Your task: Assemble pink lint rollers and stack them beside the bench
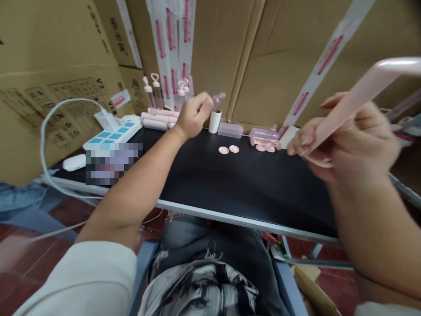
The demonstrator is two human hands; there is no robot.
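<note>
Right hand (365, 140) holds pink piece (348, 107); carton (55, 79) reads "V3", apparently.

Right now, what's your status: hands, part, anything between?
Left hand at clear piece, grip unclear. Right hand gripping pink bar. Pink discs between hands.

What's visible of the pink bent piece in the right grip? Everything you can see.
The pink bent piece is pale pink, smooth and glossy, plastic by its look. A long, straight section slants up to the right from the fingers, then a rounded bend turns it toward the right edge, where the picture cuts it off. The right grip holds it near its lower end, off the black tabletop. A curved pink edge shows under the fingers; I can't tell if it belongs to it.
</note>
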